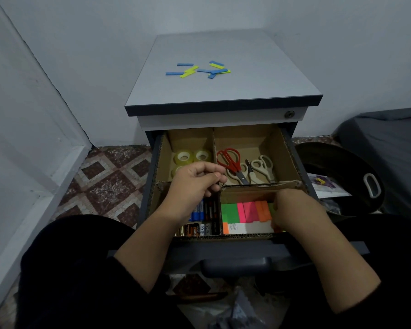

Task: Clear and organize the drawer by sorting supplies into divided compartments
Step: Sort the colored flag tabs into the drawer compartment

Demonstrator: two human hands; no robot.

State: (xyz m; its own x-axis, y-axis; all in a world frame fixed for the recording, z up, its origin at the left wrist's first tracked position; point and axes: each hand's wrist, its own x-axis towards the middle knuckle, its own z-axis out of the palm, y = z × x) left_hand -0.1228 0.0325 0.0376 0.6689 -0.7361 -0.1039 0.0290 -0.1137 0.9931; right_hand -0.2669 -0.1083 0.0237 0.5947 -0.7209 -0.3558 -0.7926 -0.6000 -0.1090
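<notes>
The drawer, dark grey-blue with a moulded front handle, stands pulled out toward me from a small grey-topped cabinet, and a brown cardboard divider insert splits it into four compartments. I see my right hand down in the near right compartment, resting on the neon sticky-note pads of green, pink and orange; its fingers curl under out of my sight at the pads' right end, so I cannot tell whether they grip anything. Beside it, in the near left compartment, lie the cylindrical batteries, blue, black and copper-coloured, packed side by side. My left hand hovers above them, over the cardboard cross-wall, fingers bent and thumb against fingertip as in a narrow pinch; what it holds, if anything, is too small for me to make out. Farther in, the far left compartment has clear adhesive tape rolls. The far right compartment holds red-handled scissors lying across white-handled scissors. Farthest off, on the cabinet top, blue and yellow flat plastic strips lie scattered. To the right of the drawer sits a dark round bin.
</notes>
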